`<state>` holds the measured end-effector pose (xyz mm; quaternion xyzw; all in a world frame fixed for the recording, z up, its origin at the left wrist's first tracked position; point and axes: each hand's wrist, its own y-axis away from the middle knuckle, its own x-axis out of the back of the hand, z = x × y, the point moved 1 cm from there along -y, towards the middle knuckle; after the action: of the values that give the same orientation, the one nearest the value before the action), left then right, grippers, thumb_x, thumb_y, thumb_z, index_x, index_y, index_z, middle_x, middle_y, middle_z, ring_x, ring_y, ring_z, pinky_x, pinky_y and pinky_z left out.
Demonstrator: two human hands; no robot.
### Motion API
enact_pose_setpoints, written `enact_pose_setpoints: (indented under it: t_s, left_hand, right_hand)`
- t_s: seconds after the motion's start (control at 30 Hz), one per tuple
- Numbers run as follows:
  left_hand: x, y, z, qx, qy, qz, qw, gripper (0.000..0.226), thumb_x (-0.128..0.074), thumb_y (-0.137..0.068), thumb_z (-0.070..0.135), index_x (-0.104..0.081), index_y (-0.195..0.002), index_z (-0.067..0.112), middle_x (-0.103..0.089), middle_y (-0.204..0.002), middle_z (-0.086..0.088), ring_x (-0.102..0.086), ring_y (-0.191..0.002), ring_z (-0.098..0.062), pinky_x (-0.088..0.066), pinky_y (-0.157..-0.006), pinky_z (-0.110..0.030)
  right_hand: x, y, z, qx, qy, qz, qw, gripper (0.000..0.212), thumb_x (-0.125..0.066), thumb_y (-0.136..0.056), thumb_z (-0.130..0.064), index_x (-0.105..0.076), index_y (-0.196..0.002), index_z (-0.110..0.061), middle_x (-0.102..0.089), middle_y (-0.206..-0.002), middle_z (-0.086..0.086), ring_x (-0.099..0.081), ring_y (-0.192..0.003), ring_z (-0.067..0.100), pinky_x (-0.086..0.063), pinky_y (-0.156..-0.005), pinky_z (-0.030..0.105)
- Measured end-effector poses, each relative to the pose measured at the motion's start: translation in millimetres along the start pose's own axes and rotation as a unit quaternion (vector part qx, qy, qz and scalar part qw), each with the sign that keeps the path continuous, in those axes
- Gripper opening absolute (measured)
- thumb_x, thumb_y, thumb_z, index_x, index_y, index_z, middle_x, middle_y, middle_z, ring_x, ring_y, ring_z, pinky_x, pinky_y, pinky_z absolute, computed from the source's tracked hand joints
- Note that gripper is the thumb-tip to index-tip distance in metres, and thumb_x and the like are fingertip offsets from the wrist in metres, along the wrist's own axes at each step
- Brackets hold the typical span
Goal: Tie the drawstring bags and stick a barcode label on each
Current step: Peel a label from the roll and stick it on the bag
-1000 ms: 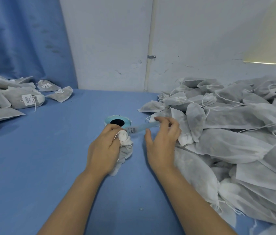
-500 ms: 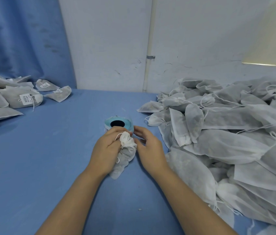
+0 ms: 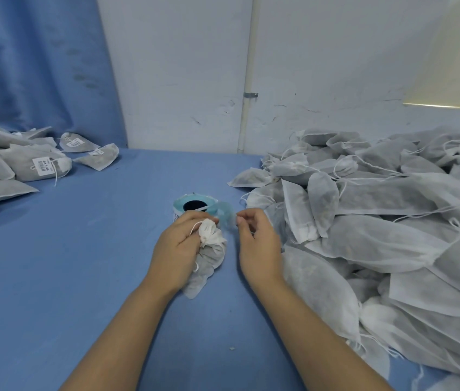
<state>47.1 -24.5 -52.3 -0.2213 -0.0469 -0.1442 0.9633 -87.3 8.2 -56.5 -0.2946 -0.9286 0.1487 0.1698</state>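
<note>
On blue table (image 3: 82, 263), right hand (image 3: 259, 244) has left bag (image 3: 209, 249).

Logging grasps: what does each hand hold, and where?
Left hand grips the small grey non-woven drawstring bag at its gathered neck. Right hand, beside the blue label roll: cannot tell.
</note>
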Motion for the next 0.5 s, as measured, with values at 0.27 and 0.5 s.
enact_pose_setpoints:
  t_s: [0.27, 0.5]
  left_hand:
    - [-0.9, -7.5, 6.5, 0.03, 0.116, 0.067, 0.991, 0.061, -0.04, -0.076, -0.022, -0.058, -0.123, 0.014, -0.066, -0.107, 0.026, -0.058, -0.105, 0.006, -0.044, -0.083, -0.01]
    - [5.6, -15.0, 5.9, 0.081, 0.257, 0.109, 0.957, 0.049, -0.057, -0.085, -0.007, -0.063, -0.116, 0.031, -0.071, -0.11, 0.01, -0.065, -0.104, -0.009, -0.054, -0.084, -0.022]
  right_hand:
    - [5.2, -2.8, -1.2, -0.04, -0.072, 0.061, 0.995, 0.01, -0.056, -0.094, -0.01, -0.062, -0.093, -0.018, -0.066, -0.081, -0.007, -0.06, -0.072, -0.005, -0.043, -0.068, 0.008]
    - [9.3, -4.3, -6.9, -0.07, -0.187, 0.119, 0.972, 0.011, -0.061, -0.09, -0.01, -0.063, -0.089, -0.021, -0.065, -0.078, -0.005, -0.059, -0.072, 0.003, -0.044, -0.068, 0.012]
